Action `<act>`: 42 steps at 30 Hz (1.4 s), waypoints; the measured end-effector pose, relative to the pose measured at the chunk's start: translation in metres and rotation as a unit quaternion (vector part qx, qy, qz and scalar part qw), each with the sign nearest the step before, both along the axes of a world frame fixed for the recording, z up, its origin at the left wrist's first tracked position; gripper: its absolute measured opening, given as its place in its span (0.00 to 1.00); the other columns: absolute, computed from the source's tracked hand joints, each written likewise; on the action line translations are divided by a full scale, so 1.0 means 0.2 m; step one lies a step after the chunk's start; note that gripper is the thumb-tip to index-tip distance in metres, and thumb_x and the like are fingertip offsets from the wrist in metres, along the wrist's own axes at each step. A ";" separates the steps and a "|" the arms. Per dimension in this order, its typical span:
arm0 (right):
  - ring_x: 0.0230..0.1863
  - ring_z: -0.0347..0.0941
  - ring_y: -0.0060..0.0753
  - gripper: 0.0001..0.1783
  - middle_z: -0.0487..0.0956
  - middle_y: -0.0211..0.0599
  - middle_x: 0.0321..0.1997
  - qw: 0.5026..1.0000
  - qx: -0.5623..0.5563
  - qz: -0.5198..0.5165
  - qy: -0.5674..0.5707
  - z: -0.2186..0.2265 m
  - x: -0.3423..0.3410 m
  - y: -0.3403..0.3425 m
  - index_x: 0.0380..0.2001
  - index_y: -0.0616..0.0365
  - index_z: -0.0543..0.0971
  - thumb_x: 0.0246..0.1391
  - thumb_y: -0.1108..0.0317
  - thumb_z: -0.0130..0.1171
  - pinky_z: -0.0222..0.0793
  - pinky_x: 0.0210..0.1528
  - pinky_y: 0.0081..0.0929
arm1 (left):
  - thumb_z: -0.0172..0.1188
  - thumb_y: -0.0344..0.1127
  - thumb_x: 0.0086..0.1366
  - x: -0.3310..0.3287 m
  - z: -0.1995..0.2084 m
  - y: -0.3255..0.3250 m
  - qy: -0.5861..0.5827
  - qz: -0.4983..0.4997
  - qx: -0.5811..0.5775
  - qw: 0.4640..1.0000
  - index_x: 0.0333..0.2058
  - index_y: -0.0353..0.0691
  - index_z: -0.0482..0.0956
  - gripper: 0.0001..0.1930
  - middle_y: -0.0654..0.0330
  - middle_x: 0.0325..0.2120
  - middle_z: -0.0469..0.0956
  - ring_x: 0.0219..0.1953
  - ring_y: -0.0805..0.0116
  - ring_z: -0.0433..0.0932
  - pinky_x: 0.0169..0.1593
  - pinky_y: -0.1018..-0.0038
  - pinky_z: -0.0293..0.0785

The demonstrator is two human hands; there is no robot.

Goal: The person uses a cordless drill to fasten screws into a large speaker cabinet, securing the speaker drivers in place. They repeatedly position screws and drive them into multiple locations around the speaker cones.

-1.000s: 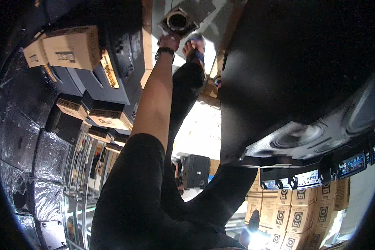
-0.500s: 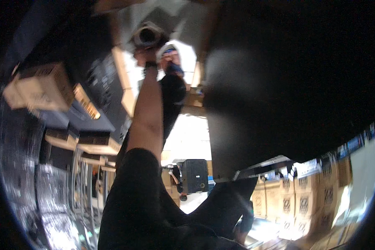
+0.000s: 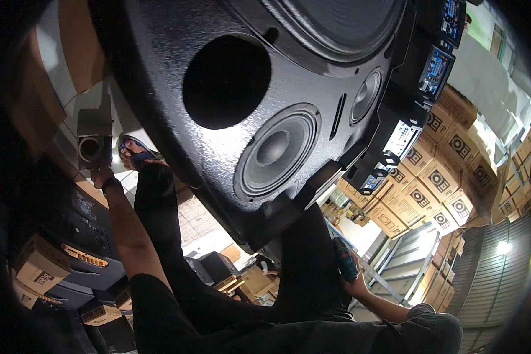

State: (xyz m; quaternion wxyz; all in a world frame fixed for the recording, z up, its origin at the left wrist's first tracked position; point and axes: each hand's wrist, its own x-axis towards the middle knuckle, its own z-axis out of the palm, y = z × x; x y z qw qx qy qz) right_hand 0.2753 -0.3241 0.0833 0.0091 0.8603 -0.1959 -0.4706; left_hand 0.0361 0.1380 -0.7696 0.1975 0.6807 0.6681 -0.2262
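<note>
My left hand (image 3: pixel 102 175), a dark band at its wrist, is closed on the lower end of a brownish tube-like piece (image 3: pixel 89 148) with a round opening. Its far end fades into shadow, so its kind is unclear. A large black loudspeaker cabinet (image 3: pixel 159 41) rises over my legs, tilted. Its front carries a big woofer (image 3: pixel 336 23), a smaller speaker driver (image 3: pixel 272 146) and a round dark hole (image 3: pixel 227 81). At the right, my right hand (image 3: pixel 355 287) grips a teal and black cordless drill (image 3: pixel 344 259) beside my thigh; its tip is not clear.
More black cabinets with amplifier panels (image 3: pixel 435 71) line the right. Behind them are stacked cartons (image 3: pixel 438 183) and a metal frame (image 3: pixel 410 265). A carton (image 3: pixel 41 265) sits among dark cabinets at the left. My sandalled foot (image 3: pixel 137 150) is near my left hand.
The view has swung and sharpened. The loudspeaker's front, dark before, now shows its drivers and hole. My left hand still holds the tube-like piece; my right hand with the drill is now plainly visible.
</note>
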 end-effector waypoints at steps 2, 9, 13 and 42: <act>0.73 0.67 0.49 0.45 0.71 0.53 0.71 0.999 0.031 -0.021 -0.017 0.00 -0.01 -0.01 0.75 0.60 0.57 0.54 0.76 0.60 0.60 0.75 0.42 | 0.61 0.65 0.67 0.02 0.05 0.04 -0.021 -0.007 -0.033 0.999 0.54 0.51 0.87 0.29 0.52 0.53 0.86 0.55 0.48 0.84 0.60 0.52 0.78; 0.72 0.69 0.46 0.45 0.73 0.50 0.69 0.996 0.000 -0.078 -0.034 -0.05 -0.09 -0.24 0.76 0.59 0.57 0.55 0.77 0.61 0.60 0.75 0.40 | 0.54 0.69 0.70 0.13 0.16 0.11 0.172 -0.044 -0.088 0.980 0.56 0.58 0.86 0.28 0.50 0.57 0.82 0.60 0.47 0.80 0.57 0.47 0.78; 0.69 0.72 0.42 0.43 0.75 0.49 0.68 0.997 0.059 -0.001 -0.056 -0.07 -0.13 -0.41 0.74 0.59 0.62 0.55 0.76 0.62 0.62 0.73 0.39 | 0.52 0.63 0.74 0.02 0.29 0.06 0.040 -0.141 -0.047 0.988 0.52 0.53 0.88 0.26 0.51 0.49 0.86 0.52 0.49 0.85 0.55 0.55 0.80; 0.42 0.76 0.27 0.25 0.80 0.36 0.43 0.853 0.286 -0.354 -0.257 0.08 -0.39 -0.53 0.55 0.63 0.73 0.53 0.76 0.64 0.73 0.48 0.30 | 0.71 0.43 0.65 2.08 2.95 -1.28 -0.301 -0.580 -0.157 0.740 0.33 0.48 0.84 0.08 0.57 0.31 0.86 0.35 0.47 0.85 0.35 0.54 0.81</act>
